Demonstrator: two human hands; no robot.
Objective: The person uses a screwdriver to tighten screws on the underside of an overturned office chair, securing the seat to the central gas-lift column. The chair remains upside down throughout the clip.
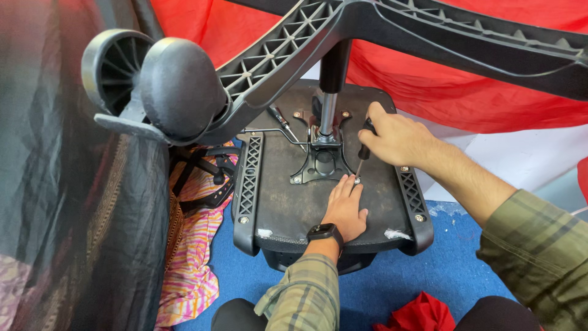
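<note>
- Nearest: left hand, a dark watch on its wrist, is lying flat on the underside of the upturned chair seat, fingers pressed together and reaching up to the screw at the lower right corner of the metal mounting plate.
- Judgement: those fingertips are steadying the screw and tip; better to be keeping them beside the screw, not under the tip, in case it is slipping.
- Right hand is closing in a fist round the black handle of the screwdriver, shaft slanting down to that screw.
- Judgement: the shaft is leaning; bringing it nearer upright over the screw head and pressing down should be stopping cam-out.
- Farther: gas-lift column is rising from the plate to the star base; a caster is hanging at left.
- Red cloth behind, blue floor below.
</note>
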